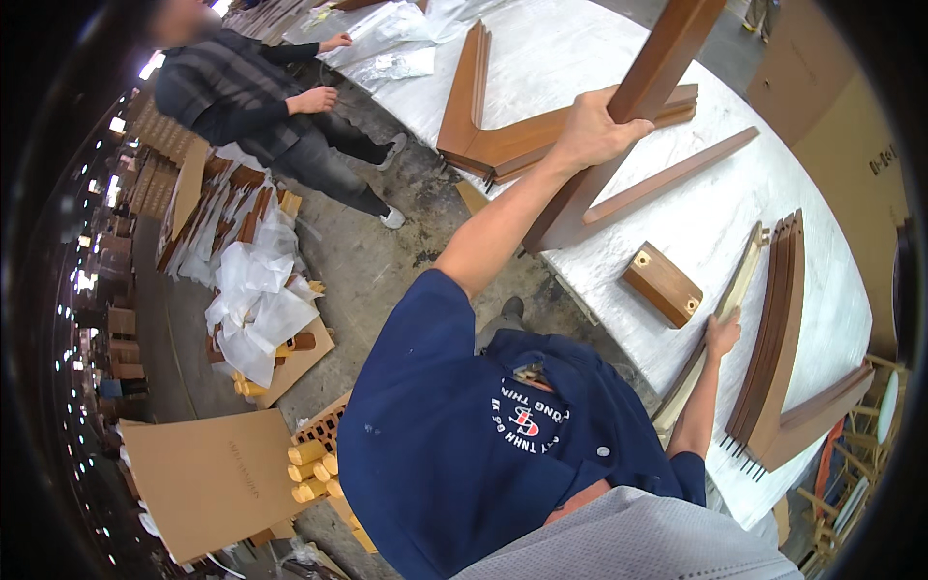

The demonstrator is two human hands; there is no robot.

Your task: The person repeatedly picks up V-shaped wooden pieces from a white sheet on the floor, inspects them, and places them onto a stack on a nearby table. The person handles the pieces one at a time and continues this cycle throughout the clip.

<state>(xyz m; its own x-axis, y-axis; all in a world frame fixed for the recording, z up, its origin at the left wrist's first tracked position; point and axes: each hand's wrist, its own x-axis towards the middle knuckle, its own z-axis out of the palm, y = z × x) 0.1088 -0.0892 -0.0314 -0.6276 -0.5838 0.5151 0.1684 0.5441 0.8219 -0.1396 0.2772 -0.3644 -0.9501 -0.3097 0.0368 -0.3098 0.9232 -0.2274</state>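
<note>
My left hand [601,133] is wrapped round the long arm of a brown V-shaped wooden frame [650,75], tilted at the table's edge. The frame's thinner arm [677,176] stretches over the white-covered table [619,338]. My right hand [722,336] is closed on a long pale wooden rail [737,280] with pegs at its far end. Between my hands lies a brown wooden block [663,284] with light round inserts. Right of the rail, several stacked dark brown V-shaped frames [785,333] have black pins at their near ends. Lighter brown V-shaped frames [483,140] lie farther left.
A person [261,106] stands beyond the table's left end, by clear plastic bags [396,63]. On the floor at left are wooden parts under white wrapping [256,300], a cardboard box [213,474] and yellow-ended pieces [311,469]. Wooden chair frames [860,474] stand at right.
</note>
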